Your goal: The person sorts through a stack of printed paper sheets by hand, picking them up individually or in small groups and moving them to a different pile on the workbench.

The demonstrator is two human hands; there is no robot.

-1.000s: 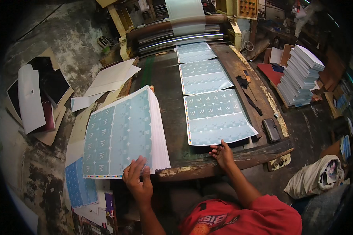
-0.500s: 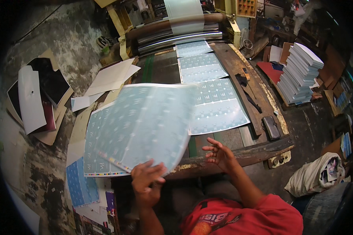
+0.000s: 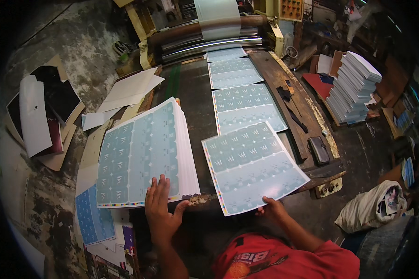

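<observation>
A printed sheet (image 3: 253, 167) in pale blue-green, with a colour bar along one side, lies slantwise at the table's near edge. My right hand (image 3: 273, 208) pinches its near edge, thumb on top. The far part of this sheet overlaps another printed sheet (image 3: 246, 109) on the table. To the left is a thick stack of like printed sheets (image 3: 137, 158), its right side fanned out. My left hand (image 3: 162, 207) rests with fingers stretched over the stack's near right corner, holding nothing.
A line of sheets (image 3: 233, 72) runs to shiny rollers (image 3: 209, 45) at the far end. A dark case (image 3: 318, 149) and a black strap (image 3: 299, 118) lie on the right rail. A tall paper stack (image 3: 354, 88) and a white sack (image 3: 370, 209) stand farther right.
One sheet has gone from above the stack to the right side, and my right hand, empty before, now grips it. My left hand has let go. The lined-up sheets have shifted toward the rollers.
</observation>
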